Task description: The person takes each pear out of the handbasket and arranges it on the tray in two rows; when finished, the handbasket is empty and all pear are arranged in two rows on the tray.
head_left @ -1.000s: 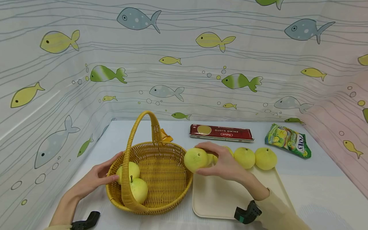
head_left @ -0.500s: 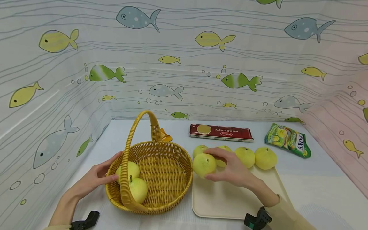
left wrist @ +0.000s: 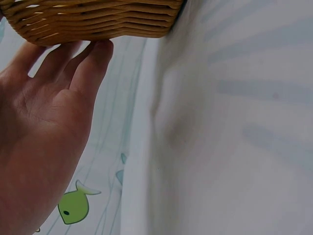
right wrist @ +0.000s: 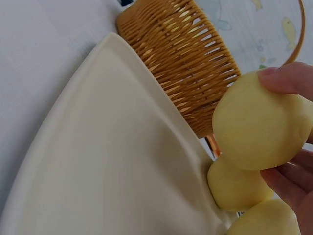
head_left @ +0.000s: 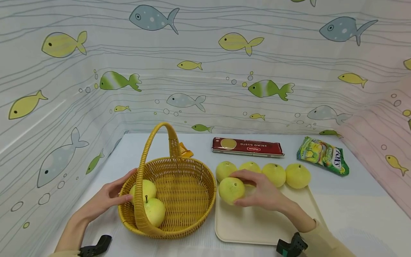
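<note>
Head: right hand [head_left: 264, 192] grips round yellow fruit [head_left: 231, 191], no long axis, above tray [head_left: 247, 225], just right of wicker basket [head_left: 183, 200]. Left hand [head_left: 110, 195] pinches basket's left rim. Red pack [head_left: 247, 147]: "Melissa PRIMO GUSTO", inverted. Green bag [head_left: 322, 156]: "FOX'S".
Left wrist: fingers against wicker.
Right wrist: thumb and fingers round fruit; no writing.

this looks like a small makeshift booth: fish-printed sheeting [head_left: 205, 21] rises on 3 sides of a white-topped table [head_left: 350, 200], and 2 wrist-worn black devices [head_left: 95, 247] suggest a recording setup; the room beyond is hidden.
</note>
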`<state>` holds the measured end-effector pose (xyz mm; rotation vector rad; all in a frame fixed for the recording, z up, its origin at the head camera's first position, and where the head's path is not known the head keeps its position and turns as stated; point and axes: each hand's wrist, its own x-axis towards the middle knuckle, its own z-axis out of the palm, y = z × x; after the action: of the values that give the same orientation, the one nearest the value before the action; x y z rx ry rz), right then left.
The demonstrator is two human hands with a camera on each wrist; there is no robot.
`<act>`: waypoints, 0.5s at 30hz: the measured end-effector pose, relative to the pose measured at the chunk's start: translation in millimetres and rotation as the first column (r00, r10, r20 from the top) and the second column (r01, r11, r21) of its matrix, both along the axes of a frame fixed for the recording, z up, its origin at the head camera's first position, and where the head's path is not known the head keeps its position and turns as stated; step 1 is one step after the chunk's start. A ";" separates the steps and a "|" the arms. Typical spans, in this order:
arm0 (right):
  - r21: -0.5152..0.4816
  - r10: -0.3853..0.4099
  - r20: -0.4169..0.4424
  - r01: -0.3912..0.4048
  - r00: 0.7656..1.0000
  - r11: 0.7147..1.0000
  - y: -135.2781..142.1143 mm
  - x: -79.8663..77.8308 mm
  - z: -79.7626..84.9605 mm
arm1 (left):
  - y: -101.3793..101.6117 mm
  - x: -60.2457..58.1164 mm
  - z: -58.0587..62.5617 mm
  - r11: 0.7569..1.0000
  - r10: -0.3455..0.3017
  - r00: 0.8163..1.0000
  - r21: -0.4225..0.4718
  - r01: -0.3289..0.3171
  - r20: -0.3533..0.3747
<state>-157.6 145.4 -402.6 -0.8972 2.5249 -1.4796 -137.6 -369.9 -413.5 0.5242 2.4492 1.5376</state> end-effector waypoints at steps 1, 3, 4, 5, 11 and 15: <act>0.013 0.004 0.004 -0.004 1.000 1.000 0.2 -0.1 -0.7 | -0.1 0.0 0.0 1.000 -0.001 1.000 -0.002 0.001 -0.003; 0.034 0.016 0.014 -0.016 1.000 0.999 0.4 -0.4 -2.3 | -0.2 0.2 0.4 1.000 -0.002 1.000 -0.007 0.001 -0.008; 0.045 0.020 0.020 -0.021 1.000 0.999 0.4 -0.6 -3.4 | -0.3 0.3 0.6 1.000 0.000 1.000 -0.007 0.000 -0.008; 0.050 0.031 0.026 -0.032 0.999 0.998 0.3 -0.9 -4.7 | -0.3 0.4 0.8 1.000 0.000 1.000 -0.007 0.000 -0.008; 0.054 0.117 0.063 -0.120 0.991 0.991 -1.5 -3.1 -12.4 | -0.1 0.2 0.8 1.000 -0.002 1.000 -0.009 0.002 -0.013; 0.070 0.143 0.058 -0.146 0.988 0.987 -1.7 -3.6 -15.1 | -0.1 -0.1 0.4 1.000 -0.003 1.000 -0.011 0.003 -0.018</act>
<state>-161.2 143.7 -417.7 -0.9931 2.4036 -1.3408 -137.8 -369.9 -413.1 0.5415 2.4675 1.5234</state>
